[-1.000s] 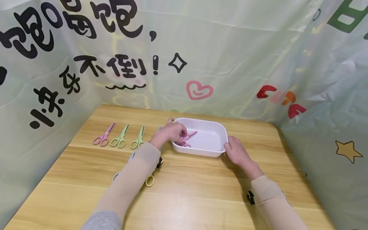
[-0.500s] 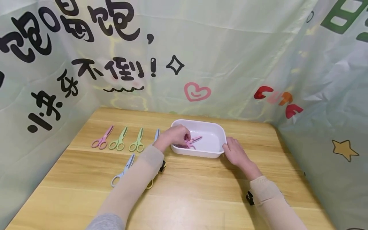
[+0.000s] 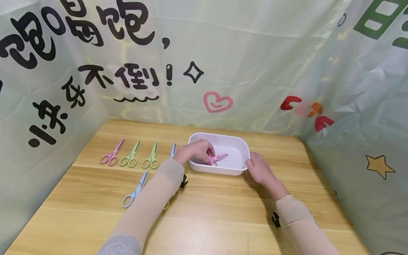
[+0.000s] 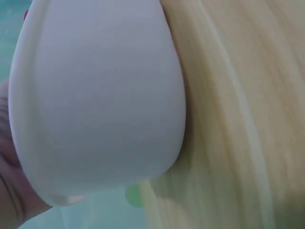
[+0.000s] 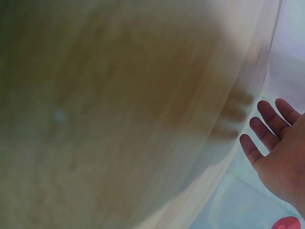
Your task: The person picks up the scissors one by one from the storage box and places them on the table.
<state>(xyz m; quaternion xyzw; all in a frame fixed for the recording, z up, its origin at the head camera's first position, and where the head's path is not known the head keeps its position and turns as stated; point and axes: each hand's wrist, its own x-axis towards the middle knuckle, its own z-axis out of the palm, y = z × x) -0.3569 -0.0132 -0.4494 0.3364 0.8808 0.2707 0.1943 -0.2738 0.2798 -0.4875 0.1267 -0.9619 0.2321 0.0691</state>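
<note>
In the head view, a white rectangular tray (image 3: 231, 171) sits toward the back of the wooden table. My left hand (image 3: 200, 150) reaches over its left rim, its fingers gripping pink scissors (image 3: 219, 157) by the handle end. Those scissors lie low inside the tray, blades pointing right. My right hand (image 3: 259, 168) touches the tray's right end, with straight, slightly spread fingers (image 5: 269, 117) in the right wrist view. The tray's outer wall (image 4: 105, 95) fills much of the left wrist view, part of my left hand (image 4: 14, 176) showing beyond the rim.
Left of the tray stand pink scissors (image 3: 112, 153), two green scissors (image 3: 130, 154) and blue scissors (image 3: 173, 150), partly hidden. Nearer lie more blue scissors (image 3: 136, 190) and a yellow handle (image 3: 166, 205) under my left forearm. A printed curtain (image 3: 255, 71) encloses the table (image 3: 220, 212).
My left hand has shifted a little to the right inside the tray, the pink scissors moving with it. My right hand has stayed at the tray's right end.
</note>
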